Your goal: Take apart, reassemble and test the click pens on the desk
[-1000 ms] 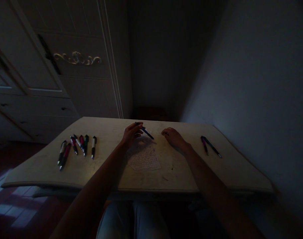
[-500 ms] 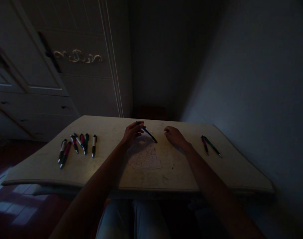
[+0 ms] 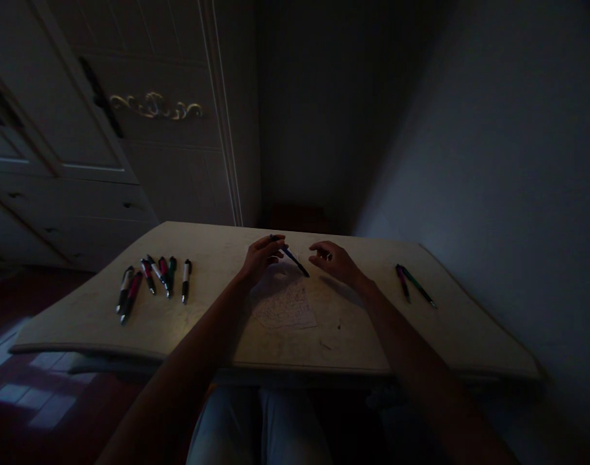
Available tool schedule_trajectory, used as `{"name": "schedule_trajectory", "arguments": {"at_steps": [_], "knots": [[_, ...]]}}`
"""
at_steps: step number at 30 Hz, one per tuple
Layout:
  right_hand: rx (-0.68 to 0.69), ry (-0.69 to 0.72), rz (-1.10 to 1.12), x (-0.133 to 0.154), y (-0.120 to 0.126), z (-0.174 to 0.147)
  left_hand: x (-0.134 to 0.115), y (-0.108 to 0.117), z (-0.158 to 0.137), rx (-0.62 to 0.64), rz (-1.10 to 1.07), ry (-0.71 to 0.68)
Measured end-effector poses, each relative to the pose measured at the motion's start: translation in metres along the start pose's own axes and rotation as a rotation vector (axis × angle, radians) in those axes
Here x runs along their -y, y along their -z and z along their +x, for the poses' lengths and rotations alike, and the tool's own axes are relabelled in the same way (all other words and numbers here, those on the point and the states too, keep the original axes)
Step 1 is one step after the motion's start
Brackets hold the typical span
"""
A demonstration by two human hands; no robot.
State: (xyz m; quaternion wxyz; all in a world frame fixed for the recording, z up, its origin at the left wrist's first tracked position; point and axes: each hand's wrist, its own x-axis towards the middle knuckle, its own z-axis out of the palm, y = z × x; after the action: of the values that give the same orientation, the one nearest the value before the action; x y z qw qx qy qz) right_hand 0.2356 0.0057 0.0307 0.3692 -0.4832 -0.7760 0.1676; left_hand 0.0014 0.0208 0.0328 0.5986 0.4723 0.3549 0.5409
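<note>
Our left hand (image 3: pixel 263 259) pinches a pen (image 3: pixel 295 261); our half-open, seemingly empty right hand (image 3: pixel 337 262) must close to grip.

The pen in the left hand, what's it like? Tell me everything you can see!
The pen is slim and straight, with a dark blue barrel and a blackish lower end. It may be plastic, but the light is dim. The left hand's grip holds it near its upper end. It slants, lower end pointing right and toward the person, near the paper. I can't tell whether that end touches anything. The right hand's grip is apart from it.
</note>
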Motion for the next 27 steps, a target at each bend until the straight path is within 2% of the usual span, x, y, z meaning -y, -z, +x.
{"name": "schedule_trajectory", "arguments": {"at_steps": [3, 6, 14, 21, 27], "knots": [[0.141, 0.037, -0.062, 0.009, -0.009, -0.004, 0.000, -0.001, -0.001, 0.005, 0.017, 0.004], [0.196, 0.034, -0.129, 0.016, -0.015, -0.008, 0.002, -0.001, -0.001, 0.049, 0.057, 0.005], [0.129, 0.069, -0.071, 0.024, -0.019, -0.009, 0.007, -0.003, -0.003, 0.172, 0.152, 0.002], [0.078, 0.074, -0.031, 0.028, -0.025, -0.009, 0.010, -0.002, 0.000, 0.173, 0.109, -0.008], [0.118, 0.027, 0.014, 0.029, -0.022, -0.005, 0.015, -0.003, 0.001, 0.126, 0.114, -0.107]]}}
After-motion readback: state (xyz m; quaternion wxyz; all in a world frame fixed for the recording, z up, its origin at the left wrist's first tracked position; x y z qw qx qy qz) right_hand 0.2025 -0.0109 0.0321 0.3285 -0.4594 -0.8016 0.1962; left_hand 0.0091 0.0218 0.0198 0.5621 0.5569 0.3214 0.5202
